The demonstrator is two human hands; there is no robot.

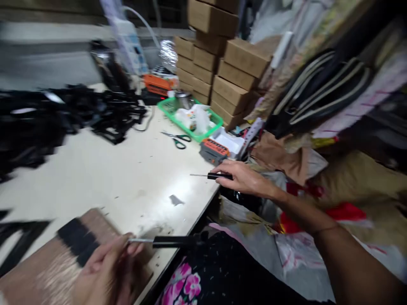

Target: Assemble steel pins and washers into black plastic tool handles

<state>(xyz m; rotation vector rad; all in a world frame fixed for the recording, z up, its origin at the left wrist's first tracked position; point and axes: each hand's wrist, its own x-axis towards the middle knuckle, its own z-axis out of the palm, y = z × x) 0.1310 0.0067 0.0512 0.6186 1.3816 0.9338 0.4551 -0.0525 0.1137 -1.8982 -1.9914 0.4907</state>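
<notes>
My right hand [246, 178] reaches out over the table's right edge and is closed on a thin tool with a black handle [219, 176] and a fine metal tip pointing left. My left hand [110, 264], blurred, is at the lower left over a brown board [51, 262]. Its fingers pinch the metal shaft of a second black-handled tool [173, 241] that lies across the table's front edge. A short black strip [76, 239] rests on the board beside this hand.
A heap of black straps [63, 114] covers the table's left and back. Green-handled scissors [178, 139], a green basket [190, 116], an orange and grey device [214, 150] and stacked cardboard boxes [219, 63] stand at the back right. Cloth and bags pile up on the right.
</notes>
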